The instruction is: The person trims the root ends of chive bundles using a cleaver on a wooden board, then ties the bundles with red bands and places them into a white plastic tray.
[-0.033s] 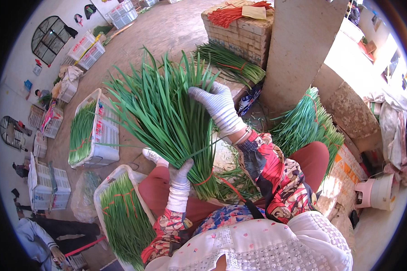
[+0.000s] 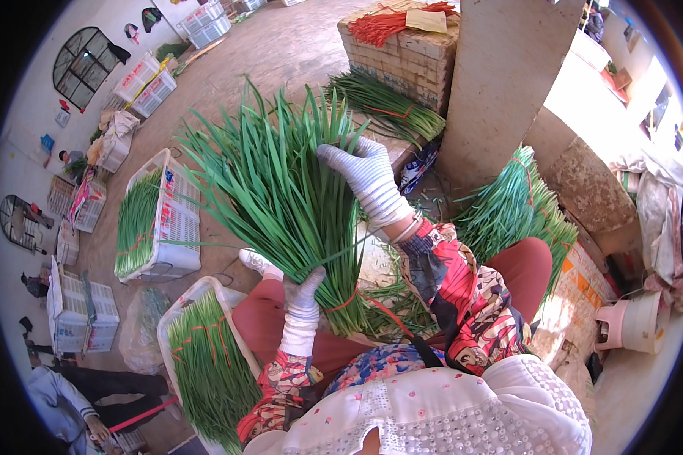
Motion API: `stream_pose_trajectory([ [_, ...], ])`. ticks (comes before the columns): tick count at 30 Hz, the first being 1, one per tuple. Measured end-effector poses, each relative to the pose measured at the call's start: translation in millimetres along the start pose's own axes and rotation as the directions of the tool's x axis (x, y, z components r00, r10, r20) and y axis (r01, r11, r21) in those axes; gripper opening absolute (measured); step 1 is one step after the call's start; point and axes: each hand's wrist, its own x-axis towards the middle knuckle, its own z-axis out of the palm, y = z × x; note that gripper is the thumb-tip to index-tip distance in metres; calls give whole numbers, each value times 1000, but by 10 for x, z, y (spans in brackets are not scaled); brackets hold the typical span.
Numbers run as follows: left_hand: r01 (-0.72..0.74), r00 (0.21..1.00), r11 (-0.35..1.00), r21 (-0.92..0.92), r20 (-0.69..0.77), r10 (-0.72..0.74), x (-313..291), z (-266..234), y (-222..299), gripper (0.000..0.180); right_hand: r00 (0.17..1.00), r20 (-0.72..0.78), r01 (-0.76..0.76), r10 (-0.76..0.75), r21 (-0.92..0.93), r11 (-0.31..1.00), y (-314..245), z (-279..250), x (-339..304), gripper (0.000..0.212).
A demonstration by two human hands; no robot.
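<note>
A large bunch of garlic chives [image 2: 288, 189] fans out in front of me, leaf tips up and away, pale stem ends near my lap. My left hand [image 2: 303, 296], in a pale glove, grips it low on the left side, fingers mostly hidden behind the leaves. Higher up on the right, my gloved right hand [image 2: 364, 171] is closed round leaves at the edge, thumb in front. A red tie [image 2: 343, 302] circles the bunch near its base. Loose chive scraps [image 2: 395, 307] lie beneath, between my legs.
White crates of tied chives stand at my left, one near [image 2: 205, 364] and one farther [image 2: 178, 220]. More bundles lie at right [image 2: 520, 205] and by a block-like stand [image 2: 398, 64] topped with red ties [image 2: 395, 23]. A pillar [image 2: 501, 91] rises beside it. Another person [image 2: 64, 402] is at lower left.
</note>
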Motion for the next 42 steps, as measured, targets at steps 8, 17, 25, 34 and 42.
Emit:
stream_pose_trajectory([
  [8,-40,997,999,-6,68,40,-1,-35,8,46,997,39,62,-61,-39,997,-81,-149,20,20],
  [17,-24,999,1000,15,49,24,-26,-28,-38,44,992,25,124,-125,52,991,-142,-293,115,20],
  [25,-124,990,979,164,88,111,-28,-48,-21,36,825,82,481,-558,417,771,-1143,-1155,647,19],
  [34,-109,992,969,224,80,93,38,-229,18,38,815,423,534,397,-815,-227,-581,-1689,-335,62],
  [42,-113,988,979,173,128,91,15,-187,25,46,605,454,676,-654,-726,121,-969,-964,-2,21],
])
